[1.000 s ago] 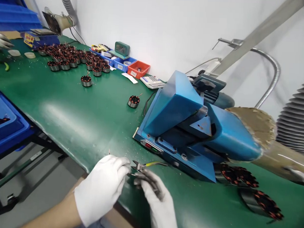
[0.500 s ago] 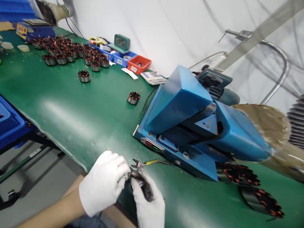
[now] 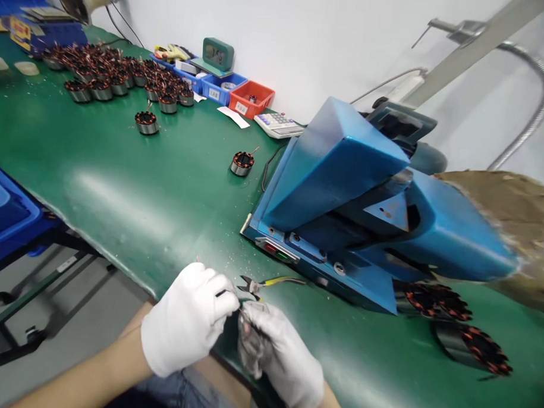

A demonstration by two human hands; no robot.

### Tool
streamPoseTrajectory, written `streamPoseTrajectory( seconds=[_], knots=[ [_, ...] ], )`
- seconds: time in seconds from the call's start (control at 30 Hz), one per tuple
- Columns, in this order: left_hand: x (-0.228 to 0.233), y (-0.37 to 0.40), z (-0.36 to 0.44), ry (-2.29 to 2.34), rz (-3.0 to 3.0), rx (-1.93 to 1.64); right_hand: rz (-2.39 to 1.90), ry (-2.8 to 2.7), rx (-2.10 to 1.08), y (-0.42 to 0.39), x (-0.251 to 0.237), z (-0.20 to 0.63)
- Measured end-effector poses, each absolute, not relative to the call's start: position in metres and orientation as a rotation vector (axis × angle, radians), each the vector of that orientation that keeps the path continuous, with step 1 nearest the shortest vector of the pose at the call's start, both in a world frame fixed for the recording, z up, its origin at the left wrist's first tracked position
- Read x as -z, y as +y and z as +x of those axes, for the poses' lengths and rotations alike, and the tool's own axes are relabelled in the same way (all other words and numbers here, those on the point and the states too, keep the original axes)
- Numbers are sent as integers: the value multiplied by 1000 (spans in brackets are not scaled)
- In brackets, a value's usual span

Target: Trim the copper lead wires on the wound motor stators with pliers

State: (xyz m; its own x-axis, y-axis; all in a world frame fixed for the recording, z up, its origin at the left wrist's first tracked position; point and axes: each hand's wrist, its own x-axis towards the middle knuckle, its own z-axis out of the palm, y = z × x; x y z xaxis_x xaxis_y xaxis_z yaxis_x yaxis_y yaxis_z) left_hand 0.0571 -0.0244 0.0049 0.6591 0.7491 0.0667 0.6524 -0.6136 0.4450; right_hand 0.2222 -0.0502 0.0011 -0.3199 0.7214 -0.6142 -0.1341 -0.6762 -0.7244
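Note:
My left hand (image 3: 190,320), in a white glove, is closed with its fingertips pinched together near the bench's front edge. What sits inside its fingers is mostly hidden. Behind its knuckles a short copper-coloured tip (image 3: 197,259) pokes up. My right hand (image 3: 284,353), gloved in white with grey-soiled fingers, is closed close against the left fingertips. A thin copper wire (image 3: 242,310) shows faintly between the hands, at the right fingertips. Just beyond them, cutting pliers (image 3: 273,281) with yellow-and-black handles lie on the green bench, jaws apart.
A blue machine (image 3: 335,176) with red and green buttons stands at the right. Wound stators (image 3: 472,348) lie beside it. Single stators (image 3: 242,163) (image 3: 146,123) stand mid-bench, with a large cluster (image 3: 102,79) at the far left. A red bin (image 3: 251,99) and a calculator (image 3: 278,125) line the wall.
My right hand has turned and shifted right and slightly down, its soiled fingers now showing. My left hand stays nearly in place. The pliers lie where they were; the view has tilted slightly.

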Motion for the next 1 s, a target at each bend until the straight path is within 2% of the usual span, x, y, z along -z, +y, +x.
streamPoseTrajectory(
  seconds=[0.07,0.13,0.23,0.3,0.33,0.37,0.47,0.5,0.57,0.63,0.7,0.73,0.8,0.87,0.9,0.93,1.0],
  knots=[
    [-5,-24,57,1105,2485,-358,-1550,-1053,-1830,-51,-3,229],
    [-6,-25,57,1108,2482,-383,-1722,-1516,-1328,-55,0,234],
    [-6,-25,58,1113,2480,-380,-1564,-2041,-430,-63,11,236],
    [-7,-24,58,1112,2472,-352,-1436,-2089,-191,-67,18,233],
    [-7,-24,58,1109,2468,-338,-1453,-2031,-268,-68,19,230],
    [-7,-24,59,1109,2466,-330,-1516,-1914,-482,-68,20,227],
    [-7,-25,58,1103,2470,-324,-1589,-1189,-1452,-66,15,216],
    [-7,-25,58,1104,2474,-322,-1544,-960,-1665,-64,12,213],
    [-6,-25,58,1107,2475,-324,-1450,-730,-1850,-58,7,211],
    [-5,-24,57,1106,2465,-338,-1415,-725,-1937,-54,3,215],
    [-4,-23,57,1094,2446,-361,-1517,-886,-1903,-52,1,221],
    [-4,-23,57,1088,2439,-367,-1613,-1068,-1756,-53,1,225],
    [-3,-23,57,1087,2434,-393,-1716,-1540,-1186,-56,4,230],
    [-1,-24,57,1095,2437,-409,-1582,-1833,-589,-59,9,231],
    [-1,-24,57,1095,2438,-408,-1508,-1861,-452,-61,11,229],
    [0,-25,57,1094,2442,-407,-1491,-1811,-461,-62,13,225],
    [0,-26,57,1101,2457,-407,-1552,-1479,-857,-63,13,217]
  ],
)
